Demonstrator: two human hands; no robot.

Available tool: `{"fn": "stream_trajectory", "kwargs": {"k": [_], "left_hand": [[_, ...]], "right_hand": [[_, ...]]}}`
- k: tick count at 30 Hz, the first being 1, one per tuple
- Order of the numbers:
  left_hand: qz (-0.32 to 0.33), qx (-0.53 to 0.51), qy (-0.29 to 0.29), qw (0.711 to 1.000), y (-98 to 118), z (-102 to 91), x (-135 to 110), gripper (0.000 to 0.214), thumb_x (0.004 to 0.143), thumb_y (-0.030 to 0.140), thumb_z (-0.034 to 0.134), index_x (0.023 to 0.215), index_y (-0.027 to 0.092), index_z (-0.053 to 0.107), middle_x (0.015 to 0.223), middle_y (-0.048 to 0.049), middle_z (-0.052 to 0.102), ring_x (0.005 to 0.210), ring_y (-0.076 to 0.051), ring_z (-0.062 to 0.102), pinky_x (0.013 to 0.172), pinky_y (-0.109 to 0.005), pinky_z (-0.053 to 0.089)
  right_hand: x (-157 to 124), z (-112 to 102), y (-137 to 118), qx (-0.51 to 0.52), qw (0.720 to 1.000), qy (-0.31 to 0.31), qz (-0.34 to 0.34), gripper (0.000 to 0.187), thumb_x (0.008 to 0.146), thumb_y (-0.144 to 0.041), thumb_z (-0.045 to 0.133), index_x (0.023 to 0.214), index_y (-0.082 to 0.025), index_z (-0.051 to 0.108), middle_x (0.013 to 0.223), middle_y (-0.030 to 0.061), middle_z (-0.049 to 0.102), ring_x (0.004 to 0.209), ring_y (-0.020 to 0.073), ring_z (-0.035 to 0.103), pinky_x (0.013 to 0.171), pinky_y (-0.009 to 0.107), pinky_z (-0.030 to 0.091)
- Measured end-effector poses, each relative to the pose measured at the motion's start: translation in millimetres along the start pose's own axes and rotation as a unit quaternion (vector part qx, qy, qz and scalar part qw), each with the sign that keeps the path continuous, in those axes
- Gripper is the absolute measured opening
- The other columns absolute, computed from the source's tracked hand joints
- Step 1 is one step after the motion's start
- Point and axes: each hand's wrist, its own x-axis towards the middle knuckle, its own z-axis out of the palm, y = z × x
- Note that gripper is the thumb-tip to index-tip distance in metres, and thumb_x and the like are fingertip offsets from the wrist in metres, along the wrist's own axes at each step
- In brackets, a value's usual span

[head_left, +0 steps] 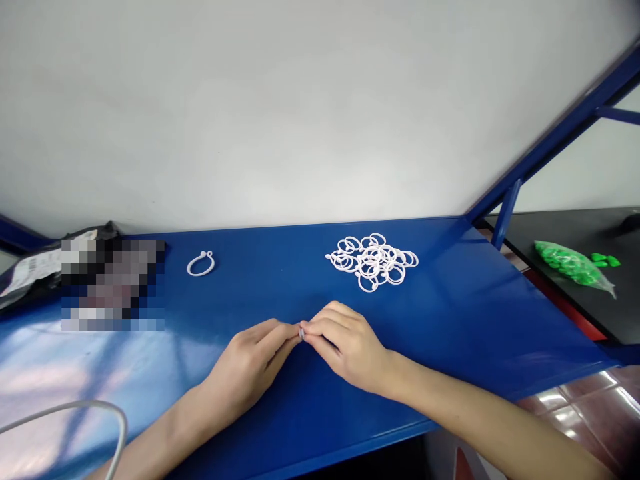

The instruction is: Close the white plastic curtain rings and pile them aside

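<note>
My left hand point(255, 360) and my right hand point(353, 347) meet above the blue surface, fingertips nearly touching. Between them both hands pinch a small white ring point(301, 333), which shows only as a narrow piece; the fingers hide the rest. Beyond my right hand lies a loose pile of white rings point(379, 259), several of them overlapping. A single white ring point(201, 267) with a small loop and a knob at its top rests apart, farther off to the left.
The blue table point(280, 267) backs onto a pale wall point(280, 120). Black packaging point(50, 267) and a blurred-out item point(115, 277) lie at the left. A white cable point(95, 404) curves at the lower left. At right are a blue frame point(550, 133) and a bag of green pieces point(570, 267).
</note>
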Motion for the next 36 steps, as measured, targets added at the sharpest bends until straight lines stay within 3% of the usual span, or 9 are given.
{"fn": "stream_trajectory", "kwargs": {"k": [5, 9, 13, 16, 19, 22, 26, 30, 36], "left_hand": [[0.009, 0.001, 0.002, 1.0, -2, 2.9, 0, 0.021, 0.106, 0.02, 0.048, 0.092, 0.019, 0.062, 0.074, 0.0013, 0.068, 0.061, -0.012, 0.063, 0.061, -0.022, 0.049], [-0.024, 0.007, -0.043, 0.999, -10, -2.5, 4, 0.019, 0.106, 0.028, 0.05, 0.101, 0.02, 0.067, 0.083, -0.0004, 0.072, 0.07, -0.013, 0.069, 0.067, -0.022, 0.053], [-0.088, 0.154, 0.005, 0.984, -46, -22.1, 9, 0.028, 0.103, 0.038, 0.051, 0.116, 0.02, 0.069, 0.106, -0.008, 0.076, 0.1, -0.025, 0.071, 0.091, -0.035, 0.056], [-0.196, 0.309, 0.046, 0.929, -85, -39.2, 4, 0.045, 0.101, 0.042, 0.047, 0.128, 0.01, 0.064, 0.124, -0.0202, 0.07, 0.118, -0.039, 0.061, 0.102, -0.051, 0.05], [-0.268, 0.365, -0.003, 0.891, -116, -49.7, -4, 0.052, 0.098, 0.045, 0.047, 0.127, 0.005, 0.064, 0.123, -0.0253, 0.068, 0.113, -0.044, 0.06, 0.096, -0.055, 0.05], [-0.275, 0.352, -0.036, 0.894, -127, -52.0, -9, 0.042, 0.098, 0.042, 0.043, 0.113, 0.011, 0.069, 0.108, -0.021, 0.071, 0.103, -0.04, 0.061, 0.092, -0.051, 0.05], [-0.245, 0.3, -0.013, 0.922, -125, -48.4, -9, 0.032, 0.096, 0.036, 0.041, 0.099, 0.016, 0.067, 0.094, -0.017, 0.072, 0.091, -0.036, 0.06, 0.087, -0.047, 0.051], [-0.216, 0.266, -0.001, 0.939, -108, -41.0, -3, 0.032, 0.095, 0.034, 0.041, 0.104, 0.016, 0.067, 0.095, -0.0151, 0.071, 0.091, -0.033, 0.062, 0.086, -0.044, 0.052], [-0.178, 0.017, 0.001, 0.984, -30, -22.7, 14, 0.023, 0.094, 0.024, 0.047, 0.104, 0.022, 0.067, 0.091, -0.0035, 0.068, 0.076, -0.018, 0.065, 0.07, -0.029, 0.054]], "right_hand": [[-3, 2, 0, -0.075, 0.997, -0.019, -0.019, 0.018, 0.104, -0.016, 0.055, 0.094, -0.016, 0.071, 0.086, 0.0046, 0.077, 0.078, 0.0173, 0.066, 0.073, 0.033, 0.053], [3, 3, 6, -0.091, 0.996, -0.016, -0.018, 0.02, 0.105, -0.021, 0.056, 0.095, -0.016, 0.072, 0.086, 0.0044, 0.078, 0.079, 0.0177, 0.066, 0.073, 0.033, 0.053], [15, -17, 30, -0.126, 0.991, 0.032, -0.012, 0.016, 0.104, -0.025, 0.059, 0.101, -0.021, 0.074, 0.094, 0.0034, 0.079, 0.088, 0.0197, 0.067, 0.082, 0.036, 0.054], [19, -45, 60, -0.198, 0.973, 0.102, 0.058, 0.015, 0.103, -0.026, 0.06, 0.104, -0.023, 0.075, 0.097, 0.0058, 0.079, 0.096, 0.0248, 0.065, 0.088, 0.042, 0.054], [16, -67, 88, -0.262, 0.948, 0.109, 0.142, 0.017, 0.101, -0.024, 0.059, 0.106, -0.022, 0.075, 0.1, 0.0091, 0.079, 0.103, 0.0311, 0.06, 0.089, 0.047, 0.053], [11, -74, 103, -0.284, 0.937, 0.067, 0.191, 0.017, 0.099, -0.024, 0.059, 0.104, -0.021, 0.075, 0.099, 0.0098, 0.079, 0.109, 0.035, 0.058, 0.092, 0.052, 0.052], [9, -70, 99, -0.283, 0.94, 0.07, 0.177, 0.019, 0.099, -0.025, 0.059, 0.111, -0.02, 0.073, 0.109, 0.0104, 0.076, 0.115, 0.0342, 0.057, 0.097, 0.052, 0.051], [12, -63, 79, -0.278, 0.946, 0.089, 0.139, 0.019, 0.1, -0.023, 0.059, 0.113, -0.02, 0.073, 0.111, 0.0108, 0.074, 0.113, 0.032, 0.058, 0.099, 0.05, 0.052], [11, -31, 33, -0.108, 0.99, 0.008, 0.085, 0.02, 0.1, -0.026, 0.062, 0.118, -0.022, 0.069, 0.112, 0.0081, 0.074, 0.109, 0.0254, 0.064, 0.098, 0.046, 0.054]]}}
